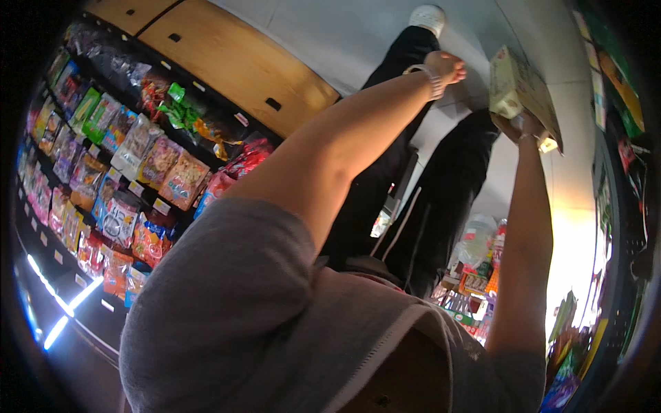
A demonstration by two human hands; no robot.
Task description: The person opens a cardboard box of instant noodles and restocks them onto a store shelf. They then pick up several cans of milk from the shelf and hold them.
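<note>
My right hand [524, 128] grips the near lower end of a pale yellow-green cardboard box [524, 88], held over the grey floor at upper right. Some of its fingers are hidden by the box. The box is tilted, and its side bears print. My left hand [445, 67] is in the air to the left of the box, apart from it. Its fingers are curled in, and no object shows in them. A pale coiled band [435, 85] circles the left wrist. Below the hands are my legs in black trousers [439, 186] and one white shoe [428, 18].
On the left, black shelves hold rows of bagged snacks [160, 160] with price tags. Wooden cabinet doors [232, 57] run beside the shelves. More packaged goods [475, 289] stand by my right arm. A dark rack [614, 206] lines the right edge.
</note>
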